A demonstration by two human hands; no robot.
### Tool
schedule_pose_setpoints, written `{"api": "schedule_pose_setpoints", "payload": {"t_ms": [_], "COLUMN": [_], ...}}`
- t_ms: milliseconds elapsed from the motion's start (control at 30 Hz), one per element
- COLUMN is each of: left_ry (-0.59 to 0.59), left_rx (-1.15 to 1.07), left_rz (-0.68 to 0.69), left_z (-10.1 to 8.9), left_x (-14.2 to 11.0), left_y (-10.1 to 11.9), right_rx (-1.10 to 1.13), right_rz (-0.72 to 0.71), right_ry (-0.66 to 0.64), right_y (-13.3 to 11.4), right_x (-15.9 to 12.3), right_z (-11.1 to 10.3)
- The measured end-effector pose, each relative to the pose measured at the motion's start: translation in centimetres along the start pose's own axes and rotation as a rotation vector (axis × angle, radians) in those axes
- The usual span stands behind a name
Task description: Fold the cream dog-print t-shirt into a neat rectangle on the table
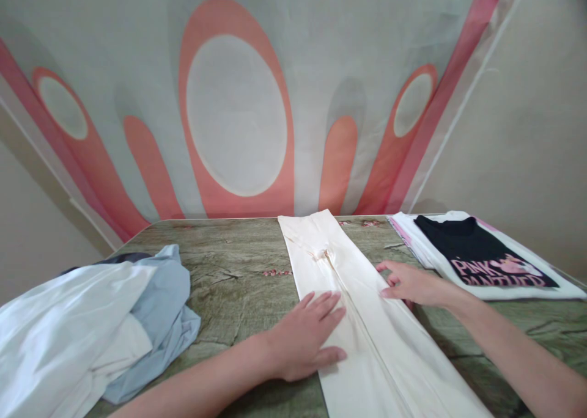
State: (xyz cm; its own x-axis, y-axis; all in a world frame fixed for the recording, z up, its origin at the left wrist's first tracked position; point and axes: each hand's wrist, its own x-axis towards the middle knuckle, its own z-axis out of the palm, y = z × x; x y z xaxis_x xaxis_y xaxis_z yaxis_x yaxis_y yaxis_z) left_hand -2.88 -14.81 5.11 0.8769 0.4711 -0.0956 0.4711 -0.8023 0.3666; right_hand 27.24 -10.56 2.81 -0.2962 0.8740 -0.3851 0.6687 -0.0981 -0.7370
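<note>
- Cream trousers [389, 332] lay lengthwise on the wood-look tabletop [238, 320], far end at the back edge, near end out of frame; legs seemed side by side w/ a seam [365, 329] running btwn them.
- L hand [307, 335]: palm down across the left edge, fingers loosely spread & flat on the fabric; gripped nothing.
- R hand [406, 282]: at the right edge, fingers half-curled; couldn't tell if it pinched any cloth.
- Handling (judged): prob. light & soft, limp if lifted by one pt; slight sheen, so maybe a bit slippery. Not fragile, but likely to crease, esp. nr the puckered gather [321, 255].
- Best hold, I judged, was both long edges or the far corners, pinched thru all layers so none slid.
- Nearby: white garment [59, 314] & light-blue garment [160, 308] heaped left; black T-shirt [443, 234] w/ pink lettering atop a white folded stack [509, 293], right.
</note>
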Motion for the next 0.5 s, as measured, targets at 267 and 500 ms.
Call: {"api": "schedule_pose_setpoints", "payload": {"t_ms": [267, 500], "left_ry": [0.081, 0.103], "left_rx": [0.105, 0.171], "left_rz": [-0.062, -0.102], "left_z": [1.0, 0.3], "left_x": [1.1, 1.0], "left_y": [-2.2, -3.7], "right_rx": [0.012, -0.155], "right_rz": [0.071, 0.016], "right_ry": [-0.059, -0.048], "right_y": [-0.2, -1.5], "right_x": [-0.3, -0.5], "right_z": [0.1, 0.8]}}
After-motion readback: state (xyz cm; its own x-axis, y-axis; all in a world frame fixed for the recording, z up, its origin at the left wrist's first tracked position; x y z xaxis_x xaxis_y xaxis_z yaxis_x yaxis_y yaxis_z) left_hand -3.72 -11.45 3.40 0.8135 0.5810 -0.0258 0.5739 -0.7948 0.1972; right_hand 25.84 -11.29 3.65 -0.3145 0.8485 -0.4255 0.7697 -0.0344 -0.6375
